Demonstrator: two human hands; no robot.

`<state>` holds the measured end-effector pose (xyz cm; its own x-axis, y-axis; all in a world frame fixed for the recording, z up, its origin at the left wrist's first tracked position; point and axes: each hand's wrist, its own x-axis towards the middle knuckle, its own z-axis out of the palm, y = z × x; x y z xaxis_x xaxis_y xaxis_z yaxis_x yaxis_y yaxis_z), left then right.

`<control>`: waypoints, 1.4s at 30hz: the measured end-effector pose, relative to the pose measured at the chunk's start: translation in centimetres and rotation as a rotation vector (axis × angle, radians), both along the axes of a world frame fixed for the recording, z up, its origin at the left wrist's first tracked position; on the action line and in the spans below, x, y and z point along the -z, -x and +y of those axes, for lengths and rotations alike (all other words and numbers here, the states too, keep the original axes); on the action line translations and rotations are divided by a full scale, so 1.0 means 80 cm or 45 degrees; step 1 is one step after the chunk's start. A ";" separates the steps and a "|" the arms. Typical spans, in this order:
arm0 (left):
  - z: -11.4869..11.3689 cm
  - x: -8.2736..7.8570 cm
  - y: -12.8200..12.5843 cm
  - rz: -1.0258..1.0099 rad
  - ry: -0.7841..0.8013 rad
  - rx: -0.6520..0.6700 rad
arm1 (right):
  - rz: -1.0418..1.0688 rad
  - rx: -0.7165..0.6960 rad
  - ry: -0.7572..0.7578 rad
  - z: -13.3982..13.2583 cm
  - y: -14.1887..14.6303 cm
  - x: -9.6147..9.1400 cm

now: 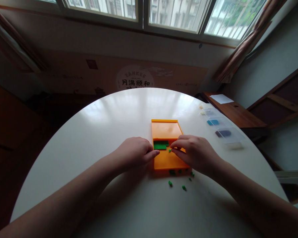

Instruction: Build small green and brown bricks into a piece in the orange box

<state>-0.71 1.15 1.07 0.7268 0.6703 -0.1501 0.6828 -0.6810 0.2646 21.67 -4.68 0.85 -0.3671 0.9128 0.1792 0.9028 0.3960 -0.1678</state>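
An orange plastic tray [168, 161] with a raised edge and a dividing ridge lies in front of me. In the upper left of its near section sits a block of small green studded pieces [160, 145], packed in rows. My left hand [138, 150] grips the tray's left edge, its thumb over the rim. Over the tray's right side, my right hand [196, 152] has thumb and forefinger in a pinch at a small green piece [170, 150]. That piece shows just at the fingertips, beside the packed rows. Several loose green pieces [170, 183] lie on the table below the tray.
The round white table [89, 138] carries a clear compartment box [227, 133] at the right, with blue and dark contents. Beyond the table's right edge stands a wooden desk [245, 115] bearing a white paper [221, 99]. A window is at the back.
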 end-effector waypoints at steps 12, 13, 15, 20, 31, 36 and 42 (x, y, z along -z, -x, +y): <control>0.000 0.002 0.001 -0.016 -0.012 -0.001 | 0.030 0.073 0.033 0.002 0.002 0.007; 0.000 0.002 0.001 -0.018 -0.011 -0.001 | 0.033 0.080 0.024 0.002 0.002 0.008; 0.000 0.003 0.001 -0.015 -0.010 0.001 | 0.040 0.090 0.008 0.004 0.002 0.010; 0.000 0.002 0.001 0.010 -0.017 -0.001 | 0.056 0.121 -0.007 0.006 0.005 0.012; -0.001 0.002 0.001 -0.003 -0.014 -0.011 | 0.070 0.147 0.034 0.007 0.012 0.009; 0.001 0.003 0.000 0.012 -0.015 -0.005 | 0.077 0.156 0.024 0.009 0.011 0.014; 0.000 0.002 0.000 0.010 -0.008 0.000 | 0.080 0.169 0.014 0.010 0.012 0.017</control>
<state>-0.68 1.17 0.88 0.7256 0.6711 -0.1518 0.6848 -0.6828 0.2547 20.74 -3.91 -0.48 -0.2310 0.9546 0.1879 0.9348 0.2713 -0.2294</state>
